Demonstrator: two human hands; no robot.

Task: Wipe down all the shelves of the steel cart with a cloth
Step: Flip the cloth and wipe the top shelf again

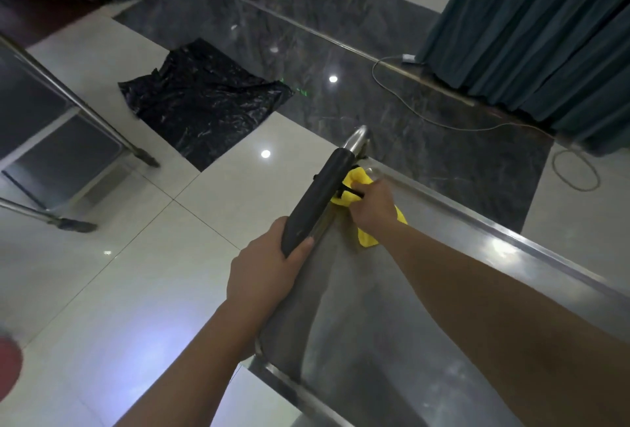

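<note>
**Inspector:** Where is the cloth (pixel 354 188)?

**Assistant:** It is yellow and bunched in the far corner of the steel cart's top shelf (pixel 392 324), just under the black handle (pixel 317 201). Part of it trails back under the wrist holding it.

**Inspector:** Pose of that arm?

**Assistant:** The right forearm runs across the shelf from the lower right, fully extended. The right hand (pixel 373 203) is knuckles up, fingers curled around the cloth and pressing it onto the steel.

**Inspector:** And the other?

**Assistant:** The left arm comes up from the bottom edge. The left hand (pixel 264 269) is wrapped around the near end of the handle, thumb lying along the top, fingers hidden beneath. It is a closed grasp on the handle.

**Inspector:** The shelf surface?

**Assistant:** Brushed steel with a raised rim, reflecting ceiling light along the edge to the right of the cloth hand. Beyond the cloth, the handle's bare metal bend (pixel 358 140) curves down to the corner.

**Inspector:** The room?

**Assistant:** A glossy floor of pale tiles (pixel 136 273) and dark marble slabs. A black plastic bag (pixel 201 99) lies flat well beyond the handle hand. Metal table legs (pixel 85 109) stand to the far left. A teal curtain (pixel 545 27) hangs far right, with a thin cable (pixel 409 106) trailing along the floor beside it.
</note>
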